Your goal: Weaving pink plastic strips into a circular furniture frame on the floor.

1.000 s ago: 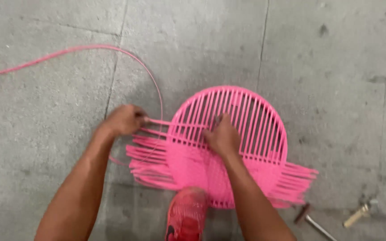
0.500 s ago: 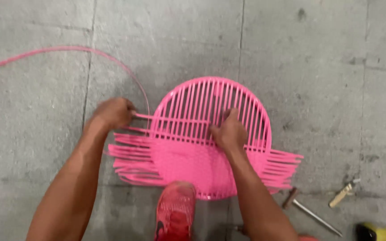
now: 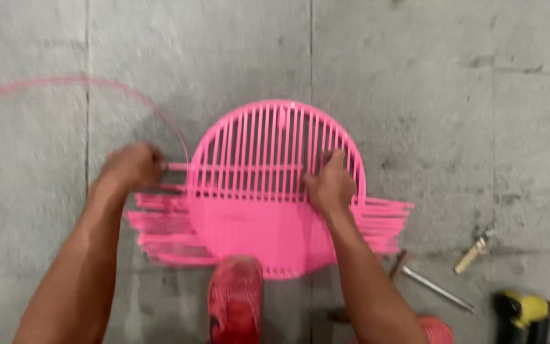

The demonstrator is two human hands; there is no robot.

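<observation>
Pink round frame (image 3: 268, 191) flat on grey concrete floor (image 3: 428, 95), half woven with pink strips. Left hand (image 3: 133, 167) clenched on a pink strand (image 3: 176, 167) at the frame's left edge; right hand (image 3: 330, 185) pressed on the bars, fingers curled. Red shoe (image 3: 235, 299) on the lower rim. Yellow-and-black tool (image 3: 523, 312) and metal rod (image 3: 437, 288) lower right.

hands (image 3: 136, 167) on pink woven frame (image 3: 268, 191)

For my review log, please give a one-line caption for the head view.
Left hand pulls a pink strip through a round pink grid that the right hand steadies.
</observation>
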